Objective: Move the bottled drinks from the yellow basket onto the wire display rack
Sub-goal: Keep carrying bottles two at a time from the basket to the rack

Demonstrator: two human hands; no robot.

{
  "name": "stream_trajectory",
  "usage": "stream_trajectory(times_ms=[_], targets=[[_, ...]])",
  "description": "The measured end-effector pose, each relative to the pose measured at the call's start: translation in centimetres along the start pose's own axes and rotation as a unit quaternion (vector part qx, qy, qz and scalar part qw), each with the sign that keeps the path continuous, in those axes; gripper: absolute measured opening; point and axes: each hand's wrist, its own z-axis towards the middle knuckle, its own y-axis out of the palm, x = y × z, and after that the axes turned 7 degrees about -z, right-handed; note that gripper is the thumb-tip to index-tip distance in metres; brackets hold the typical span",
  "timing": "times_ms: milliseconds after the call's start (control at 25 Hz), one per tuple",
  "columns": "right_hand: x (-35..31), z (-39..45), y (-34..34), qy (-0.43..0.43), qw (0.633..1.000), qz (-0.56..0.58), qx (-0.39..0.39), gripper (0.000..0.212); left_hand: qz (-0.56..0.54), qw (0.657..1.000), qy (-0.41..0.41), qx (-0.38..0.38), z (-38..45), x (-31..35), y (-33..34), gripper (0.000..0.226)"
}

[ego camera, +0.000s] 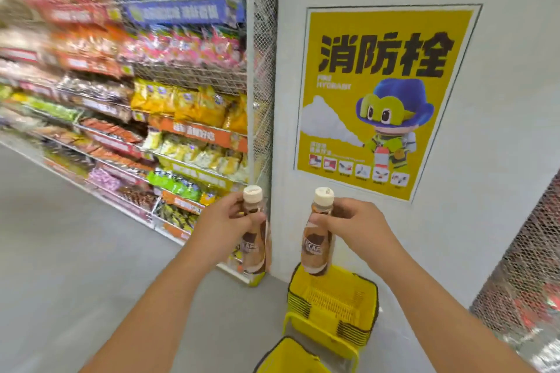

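Observation:
My left hand grips a brown coffee bottle with a cream cap by its neck, upright, in front of the rack's end post. My right hand holds a second bottle of the same kind by the neck, above a stack of yellow baskets on the floor. Another yellow basket shows its rim at the bottom edge; its inside is hidden. The wire display rack fills the left, its shelves packed with snack bags, blurred by motion.
A white wall with a yellow fire hydrant poster stands straight ahead. A mesh side panel closes the rack's right end. Another mesh rack is at the right edge. Grey floor spreads to the left.

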Motion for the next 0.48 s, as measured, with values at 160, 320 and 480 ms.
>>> stream_trajectory(times_ms=[160, 320, 480], targets=[[-5.3, -0.1, 5.5, -0.051, 0.993, 0.014, -0.110, 0.013, 0.016, 0.996, -0.014, 0.088, -6.2, 3.1, -6.5, 0.036], [-11.1, -1.7, 12.6, -0.102, 0.971, 0.023, -0.213, 0.013, 0.057, 0.977, -0.004, 0.207, -12.7, 5.6, -14.4, 0.032], [-16.6, -4.8, 20.7, -0.147, 0.947, 0.048, -0.283, 0.012, 0.069, 0.947, -0.008, 0.315, -19.6, 7.1, -22.1, 0.033]])
